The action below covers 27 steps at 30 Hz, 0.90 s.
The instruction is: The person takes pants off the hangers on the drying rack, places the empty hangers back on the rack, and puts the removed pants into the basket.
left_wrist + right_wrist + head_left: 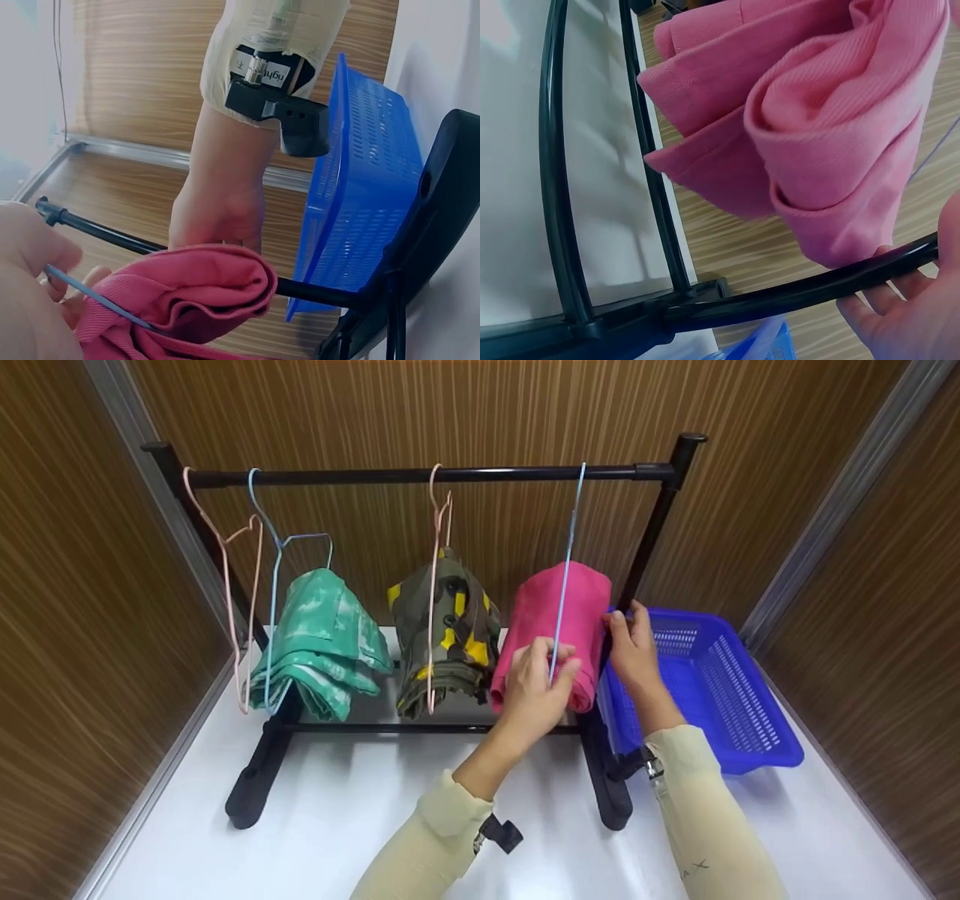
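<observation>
My left hand [531, 690] pinches the front end of a light blue wire hanger [568, 547]. In the left wrist view the hanger wire [105, 300] passes between thumb and fingers. The hanger hooks over the top bar of a black clothes rack [517, 474], with a folded pink garment [544, 607] draped on it. My right hand [637, 656] holds the rack's right post [810, 291], fingers behind it, close beside the pink cloth. The right wrist view shows the garment's rolled lower folds [832, 135] hanging right above that post.
Left along the bar hang a camouflage garment [450, 615] on a pink hanger [433, 585], a green patterned garment [322, 622] on a blue hanger [275, 577], and another pink hanger [225, 562]. A blue basket [750, 690] stands right of the rack, near the wood-patterned wall [877, 585].
</observation>
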Motion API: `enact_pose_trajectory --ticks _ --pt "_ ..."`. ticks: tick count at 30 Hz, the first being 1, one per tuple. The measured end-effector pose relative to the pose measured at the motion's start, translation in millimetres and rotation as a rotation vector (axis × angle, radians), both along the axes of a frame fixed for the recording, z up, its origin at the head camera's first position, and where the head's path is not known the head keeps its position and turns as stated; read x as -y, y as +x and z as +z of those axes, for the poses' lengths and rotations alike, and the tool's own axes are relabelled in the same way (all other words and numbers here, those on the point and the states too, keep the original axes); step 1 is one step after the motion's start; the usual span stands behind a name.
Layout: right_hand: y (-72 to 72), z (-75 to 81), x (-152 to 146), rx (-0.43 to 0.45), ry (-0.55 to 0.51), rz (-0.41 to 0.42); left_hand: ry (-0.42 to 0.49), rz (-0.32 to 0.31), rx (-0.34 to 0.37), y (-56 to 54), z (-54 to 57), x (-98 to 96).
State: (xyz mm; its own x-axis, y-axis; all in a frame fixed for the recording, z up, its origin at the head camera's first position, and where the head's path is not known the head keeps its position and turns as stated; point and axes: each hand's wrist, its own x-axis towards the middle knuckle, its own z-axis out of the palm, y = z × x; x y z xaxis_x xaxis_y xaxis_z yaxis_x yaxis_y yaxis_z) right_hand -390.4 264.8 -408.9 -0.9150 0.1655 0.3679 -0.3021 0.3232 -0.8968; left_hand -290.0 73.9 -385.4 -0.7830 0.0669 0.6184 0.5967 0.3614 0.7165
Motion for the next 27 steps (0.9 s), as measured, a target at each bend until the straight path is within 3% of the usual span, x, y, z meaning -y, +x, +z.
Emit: enact_pose_trajectory --ticks 5,12,21,27 --pt "2.5 5.3 2 0.000 -0.001 0.002 -0.010 0.017 0.000 -0.3 3.4 -1.4" --pt "19.9 22.3 12 0.029 0.020 0.021 0.020 0.070 -0.090 -0.8 4.4 1.6" --pt "-2.5 1.0 0 0.038 0.053 -0.011 0.077 0.059 -0.170 1.5 18.4 6.7" --pt "-5.8 -6.0 -3 0.026 0.119 -0.068 0.081 0.057 -0.228 10.6 28.7 11.0"
